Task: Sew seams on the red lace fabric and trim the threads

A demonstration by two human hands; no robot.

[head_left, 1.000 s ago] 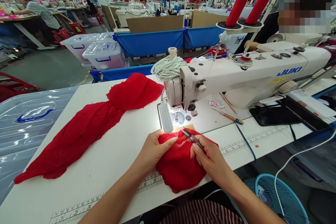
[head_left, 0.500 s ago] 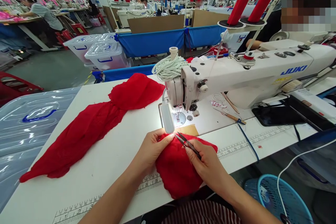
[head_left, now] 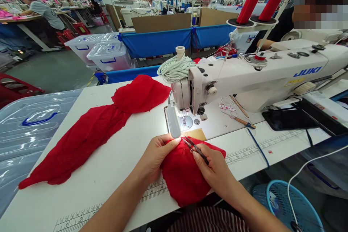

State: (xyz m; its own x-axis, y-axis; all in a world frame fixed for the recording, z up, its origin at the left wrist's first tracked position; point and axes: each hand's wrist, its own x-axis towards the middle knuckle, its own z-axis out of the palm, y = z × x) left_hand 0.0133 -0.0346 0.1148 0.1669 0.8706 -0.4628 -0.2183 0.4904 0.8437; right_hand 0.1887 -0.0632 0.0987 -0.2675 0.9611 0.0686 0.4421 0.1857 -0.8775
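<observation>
My left hand [head_left: 160, 154] pinches the top edge of a piece of red fabric [head_left: 186, 177] between thumb and fingers. Thread snips [head_left: 196, 149] are gripped in my right hand [head_left: 213, 165], their slightly parted blades pointing at the fabric edge close to my left thumb. The red fabric hangs over the table's front edge, covering part of the printed ruler. Just beyond my hands stands a white sewing machine [head_left: 244, 76] with its lamp [head_left: 173, 121] lit. A longer gathered red cloth [head_left: 89, 134] lies on the table to the left.
A black phone [head_left: 288, 119] and a wooden-handled tool [head_left: 240, 120] lie right of the needle area. Red thread cones [head_left: 250, 3] rise above the machine. A blue basket [head_left: 293, 203] stands below right; a lidded clear bin [head_left: 35, 130] is at left. A co-worker's arm [head_left: 265, 43] shows behind the machine.
The snips' blades have drawn slightly closer together at the fabric edge. Both hands keep nearly the same place, and the view has shifted a little.
</observation>
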